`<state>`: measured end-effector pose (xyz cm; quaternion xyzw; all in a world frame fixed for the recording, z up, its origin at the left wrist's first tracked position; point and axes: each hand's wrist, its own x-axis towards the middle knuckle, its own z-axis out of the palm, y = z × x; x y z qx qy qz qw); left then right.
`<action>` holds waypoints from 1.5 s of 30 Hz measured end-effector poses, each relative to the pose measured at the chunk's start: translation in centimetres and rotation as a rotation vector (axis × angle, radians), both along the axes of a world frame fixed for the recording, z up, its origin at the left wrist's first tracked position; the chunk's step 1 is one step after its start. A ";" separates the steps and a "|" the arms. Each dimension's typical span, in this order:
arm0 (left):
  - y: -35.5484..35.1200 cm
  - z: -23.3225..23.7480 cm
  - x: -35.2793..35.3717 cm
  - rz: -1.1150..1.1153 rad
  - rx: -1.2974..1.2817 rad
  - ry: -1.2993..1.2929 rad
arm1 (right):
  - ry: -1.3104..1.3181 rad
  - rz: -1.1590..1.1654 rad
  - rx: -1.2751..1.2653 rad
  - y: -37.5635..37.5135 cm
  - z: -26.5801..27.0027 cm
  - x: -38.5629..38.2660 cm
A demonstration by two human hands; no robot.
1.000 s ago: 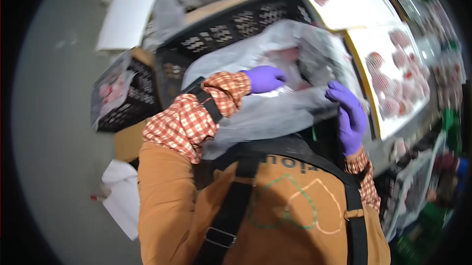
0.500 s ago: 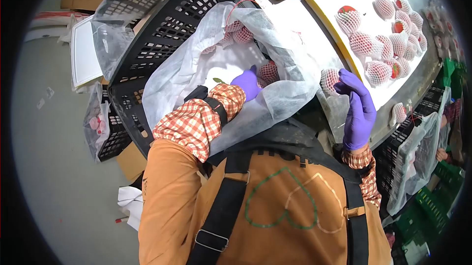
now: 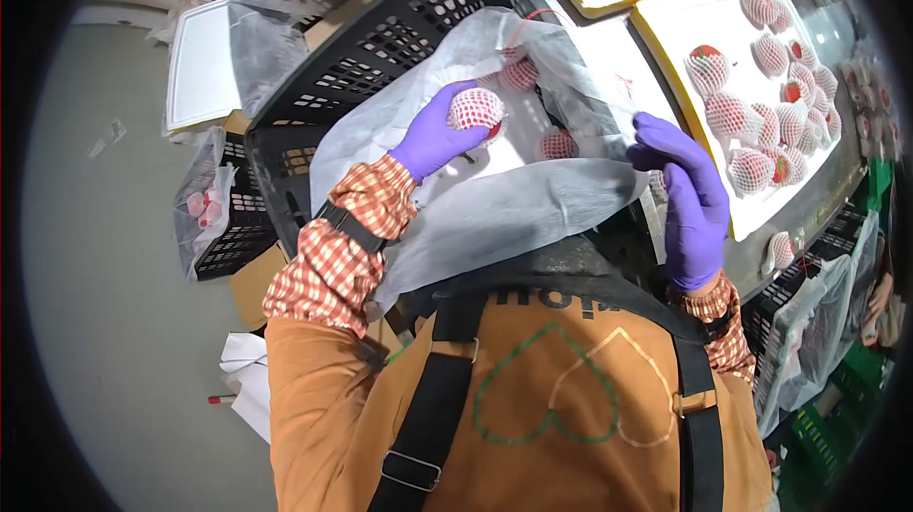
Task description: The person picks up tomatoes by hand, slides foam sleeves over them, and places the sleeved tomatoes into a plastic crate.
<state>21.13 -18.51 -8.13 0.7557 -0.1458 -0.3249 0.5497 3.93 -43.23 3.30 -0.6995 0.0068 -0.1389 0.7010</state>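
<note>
My left hand [image 3: 435,138], in a purple glove, is closed round a red tomato-like fruit in a white foam net [image 3: 475,110], held over a crate lined with white sheeting. Inside the lining [image 3: 533,193] are more netted fruits [image 3: 558,143], several of them near the far corner, and a small green leaf below the held one. To the right, my other purple-gloved hand, the right hand [image 3: 680,193], is raised past the crate's edge with bent fingers apart, nothing visible between them. Another netted fruit [image 3: 658,186] shows partly behind its fingers.
The black crate [image 3: 361,65] stands ahead of me. A white tray with a yellow edge [image 3: 704,146] holds several netted fruits [image 3: 751,170] at right. One lone netted fruit [image 3: 780,251] lies near the table edge. More lined crates [image 3: 233,212] stand at both sides.
My left hand has moved up and left inside the crate and now holds a netted fruit. The right hand stays beside the crate. The view has shifted slightly.
</note>
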 end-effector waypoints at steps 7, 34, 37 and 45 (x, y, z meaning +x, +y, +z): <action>2.3 7.5 -5.2 0.094 -0.532 0.062 | 0.083 0.168 -0.070 7.3 -1.1 4.1; 3.7 9.1 -10.1 0.385 -0.021 -0.659 | 0.206 0.199 0.234 11.3 -3.4 5.3; 3.0 8.0 -10.0 0.402 -0.039 -0.670 | 0.168 0.205 0.157 10.9 -3.4 5.6; 3.5 8.1 -9.7 0.393 -0.013 -0.626 | 0.110 0.254 0.145 10.8 -3.7 6.2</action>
